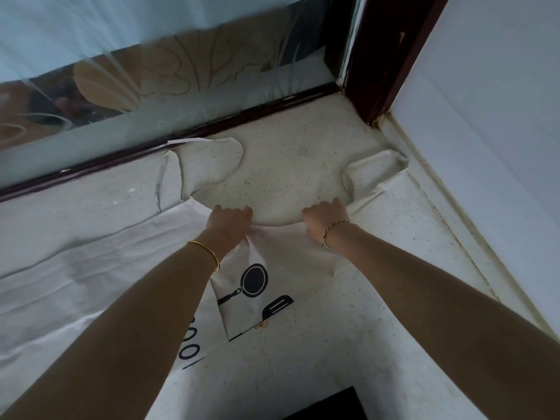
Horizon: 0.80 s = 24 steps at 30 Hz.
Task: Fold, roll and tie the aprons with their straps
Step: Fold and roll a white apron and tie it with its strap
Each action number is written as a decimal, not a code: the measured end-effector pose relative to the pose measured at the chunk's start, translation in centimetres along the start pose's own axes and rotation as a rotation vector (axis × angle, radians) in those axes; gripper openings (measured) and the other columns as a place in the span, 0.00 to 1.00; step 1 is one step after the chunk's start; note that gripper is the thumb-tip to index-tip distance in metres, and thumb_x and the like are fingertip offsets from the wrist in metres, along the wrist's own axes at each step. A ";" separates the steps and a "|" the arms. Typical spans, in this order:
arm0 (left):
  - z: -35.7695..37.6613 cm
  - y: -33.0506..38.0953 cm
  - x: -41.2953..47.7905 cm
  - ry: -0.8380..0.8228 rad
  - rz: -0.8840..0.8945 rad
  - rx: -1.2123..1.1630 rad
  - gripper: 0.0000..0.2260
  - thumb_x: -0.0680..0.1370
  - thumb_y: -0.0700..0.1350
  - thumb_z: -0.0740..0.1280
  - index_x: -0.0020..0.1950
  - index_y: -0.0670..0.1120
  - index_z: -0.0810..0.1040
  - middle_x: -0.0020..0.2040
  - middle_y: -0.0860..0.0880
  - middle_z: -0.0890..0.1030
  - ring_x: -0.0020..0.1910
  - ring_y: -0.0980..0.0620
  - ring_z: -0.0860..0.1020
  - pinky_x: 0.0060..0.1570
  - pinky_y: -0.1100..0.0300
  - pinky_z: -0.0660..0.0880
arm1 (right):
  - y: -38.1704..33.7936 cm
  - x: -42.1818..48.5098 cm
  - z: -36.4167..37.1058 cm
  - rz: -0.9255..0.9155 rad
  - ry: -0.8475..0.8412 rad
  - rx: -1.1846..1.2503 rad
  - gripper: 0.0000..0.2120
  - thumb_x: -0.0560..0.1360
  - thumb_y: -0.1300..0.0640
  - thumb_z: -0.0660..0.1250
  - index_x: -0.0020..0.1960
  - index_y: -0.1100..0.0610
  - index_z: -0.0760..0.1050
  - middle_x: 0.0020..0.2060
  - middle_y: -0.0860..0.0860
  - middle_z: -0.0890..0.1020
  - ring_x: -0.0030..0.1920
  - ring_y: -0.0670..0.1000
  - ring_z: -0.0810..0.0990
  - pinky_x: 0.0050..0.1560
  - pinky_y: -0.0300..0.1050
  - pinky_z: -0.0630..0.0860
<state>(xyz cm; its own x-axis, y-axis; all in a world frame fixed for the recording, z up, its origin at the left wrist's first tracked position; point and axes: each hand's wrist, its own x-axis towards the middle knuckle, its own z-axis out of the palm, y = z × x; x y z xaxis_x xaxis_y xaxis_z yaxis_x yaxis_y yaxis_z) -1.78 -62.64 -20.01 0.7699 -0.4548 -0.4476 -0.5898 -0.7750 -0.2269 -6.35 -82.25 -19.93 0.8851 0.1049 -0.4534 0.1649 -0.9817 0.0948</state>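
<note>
Now we are gripping the apron (281,253) at its top edge, left hand (231,222) and right hand (323,220) each curling tight round bunched thin white cloth. It is lying creased on the speckled stone counter (291,165), its flat straps (375,166) looping beyond our fists.

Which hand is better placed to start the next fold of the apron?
Probably the right hand: it grips the apron at its free top corner over bare counter, while the left hand grips nearer the spread-out bulk.

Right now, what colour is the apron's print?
Black print on white apron; head view.
</note>
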 end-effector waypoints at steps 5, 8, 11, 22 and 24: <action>0.1 -0.1 0.0 -0.015 0.006 -0.004 0.17 0.79 0.39 0.58 0.68 0.43 0.62 0.54 0.47 0.79 0.54 0.46 0.78 0.61 0.53 0.65 | 1.5 -0.7 -0.4 -0.082 0.008 0.146 0.06 0.74 0.53 0.62 0.49 0.54 0.72 0.43 0.50 0.76 0.47 0.54 0.77 0.40 0.41 0.67; -0.1 -0.2 0.0 -0.036 0.005 -0.031 0.15 0.79 0.42 0.59 0.65 0.44 0.64 0.52 0.47 0.79 0.54 0.46 0.77 0.61 0.53 0.65 | 1.6 -0.9 -1.4 -0.130 -0.086 0.151 0.12 0.74 0.46 0.65 0.44 0.55 0.73 0.37 0.49 0.74 0.41 0.53 0.75 0.35 0.40 0.66; -0.4 -0.1 0.0 -0.072 -0.001 -0.060 0.15 0.77 0.44 0.61 0.63 0.45 0.66 0.53 0.47 0.79 0.55 0.46 0.77 0.62 0.52 0.64 | 1.2 -0.5 -2.1 -0.110 -0.091 0.075 0.15 0.73 0.43 0.67 0.44 0.56 0.73 0.38 0.49 0.75 0.39 0.52 0.75 0.39 0.41 0.69; 0.0 -0.1 0.4 -0.108 0.041 0.028 0.14 0.78 0.43 0.59 0.64 0.47 0.65 0.55 0.49 0.78 0.56 0.46 0.76 0.63 0.51 0.62 | 1.3 -0.1 0.3 0.186 -0.123 0.012 0.12 0.78 0.65 0.56 0.40 0.54 0.71 0.30 0.47 0.70 0.29 0.46 0.66 0.37 0.40 0.64; 0.2 -0.4 0.5 -0.123 0.052 0.034 0.14 0.78 0.43 0.58 0.64 0.48 0.65 0.54 0.49 0.78 0.56 0.47 0.76 0.62 0.51 0.61 | 1.5 0.0 0.5 0.176 -0.086 -0.006 0.11 0.79 0.63 0.55 0.42 0.54 0.72 0.30 0.47 0.70 0.29 0.46 0.66 0.39 0.41 0.64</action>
<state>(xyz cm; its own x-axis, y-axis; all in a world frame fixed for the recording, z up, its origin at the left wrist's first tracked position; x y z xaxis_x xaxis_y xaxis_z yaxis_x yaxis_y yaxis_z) -1.17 -62.47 -20.32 0.7035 -0.4356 -0.5615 -0.6379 -0.7353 -0.2288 -6.30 -83.80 -20.25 0.8600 -0.0830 -0.5035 0.0135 -0.9826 0.1850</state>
